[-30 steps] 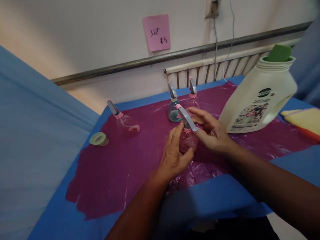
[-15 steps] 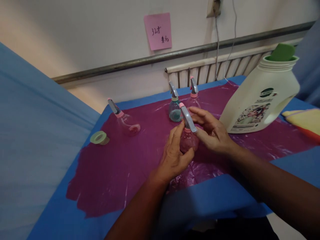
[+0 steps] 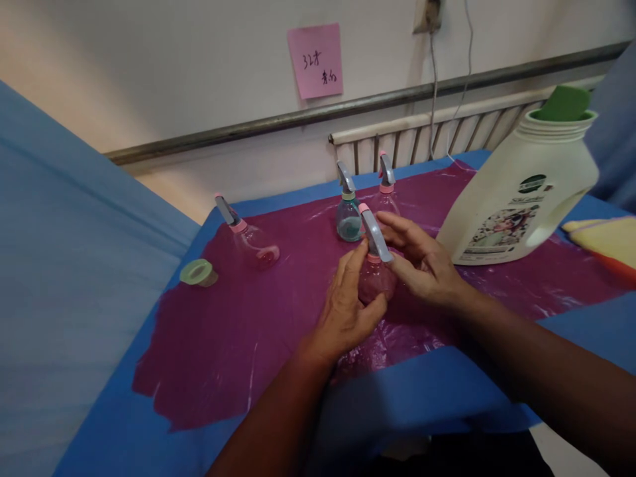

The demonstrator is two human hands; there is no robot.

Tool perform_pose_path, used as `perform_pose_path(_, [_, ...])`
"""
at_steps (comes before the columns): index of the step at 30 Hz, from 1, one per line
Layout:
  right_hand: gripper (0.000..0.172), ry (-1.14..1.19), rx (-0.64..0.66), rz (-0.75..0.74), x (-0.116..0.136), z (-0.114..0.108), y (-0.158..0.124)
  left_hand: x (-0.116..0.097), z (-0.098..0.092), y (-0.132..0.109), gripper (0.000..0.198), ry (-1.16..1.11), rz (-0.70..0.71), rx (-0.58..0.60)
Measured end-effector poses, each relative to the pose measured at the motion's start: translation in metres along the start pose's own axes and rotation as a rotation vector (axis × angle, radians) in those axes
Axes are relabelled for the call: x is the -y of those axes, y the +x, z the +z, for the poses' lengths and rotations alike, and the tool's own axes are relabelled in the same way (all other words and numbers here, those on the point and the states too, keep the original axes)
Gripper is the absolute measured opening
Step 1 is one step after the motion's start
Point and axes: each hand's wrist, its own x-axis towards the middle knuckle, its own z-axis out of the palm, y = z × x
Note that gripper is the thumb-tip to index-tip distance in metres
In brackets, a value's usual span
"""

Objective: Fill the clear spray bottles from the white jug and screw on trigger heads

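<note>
A small clear spray bottle (image 3: pixel 376 279) with a pink collar and a grey-and-pink trigger head (image 3: pixel 376 233) stands upright between my hands. My left hand (image 3: pixel 348 311) is curled round the left side of its body, with the thumb in front. At the trigger head, my right hand (image 3: pixel 424 265) is closed from the right, its thumb touching the head's near end; part of its grip is hidden. Just behind stand a teal spray bottle (image 3: pixel 349 222) with liquid inside and another pink-collared spray bottle (image 3: pixel 386 189), partly covered by my fingers.
Farther left, a third pink-collared spray bottle (image 3: pixel 253 248) holds some liquid, near a small pale green cup (image 3: pixel 199 272). A large white detergent jug (image 3: pixel 517 192) stands at right, by a yellow cloth (image 3: pixel 603 237). Purple plastic sheeting (image 3: pixel 213 351) covers the blue table. A wall stands behind.
</note>
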Motion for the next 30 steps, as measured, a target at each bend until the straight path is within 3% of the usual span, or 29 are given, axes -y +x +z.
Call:
perform_pose_path(18, [0.066, -0.104, -0.032, -0.002, -0.0043, -0.0025, 0.0005, 0.0018, 0.0025, -0.0007, 0.114, -0.017, -0.012, -0.010])
perform_pose_path(30, [0.056, -0.106, -0.088, 0.023, -0.0013, 0.0014, 0.0018, 0.0008, 0.0016, 0.0005, 0.113, 0.011, 0.009, -0.017])
